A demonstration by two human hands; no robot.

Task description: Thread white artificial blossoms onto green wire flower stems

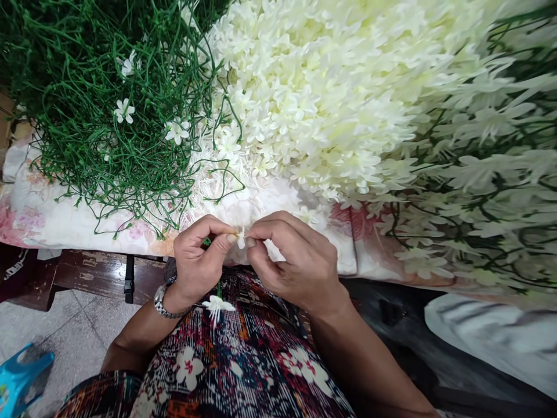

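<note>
"Where is the piece the person is handling?"

"The small white flower (241, 237) is at the fingertips, by the near edge of the cloth-covered worktop (78, 226). The left hand (198, 258) has thumb and forefinger clamped on it."

"And the right hand (300, 258)?"

"Its thumb and forefinger are drawn close together at the flower's other side. Whether they grip it or only touch it, one cannot tell."

"What hangs below the left hand?"

"A white blossom (217, 306) on a bit of green, in front of the patterned clothing (248, 360). It may belong to the same sprig, but the hand hides any join."

"So how far along does it look?"

"Partway, judging by the heaps. Toward the worktop's right end, the flowered stems (496, 174) reach the near edge and look done. Toward the left end, the green stems (87, 87) are mostly bare. Between them, the loose blossoms (313, 104) bank up, with fine white threads (200, 180) nearer the edge; plenty seems left. The flower at the fingertips appears unfinished."
</note>
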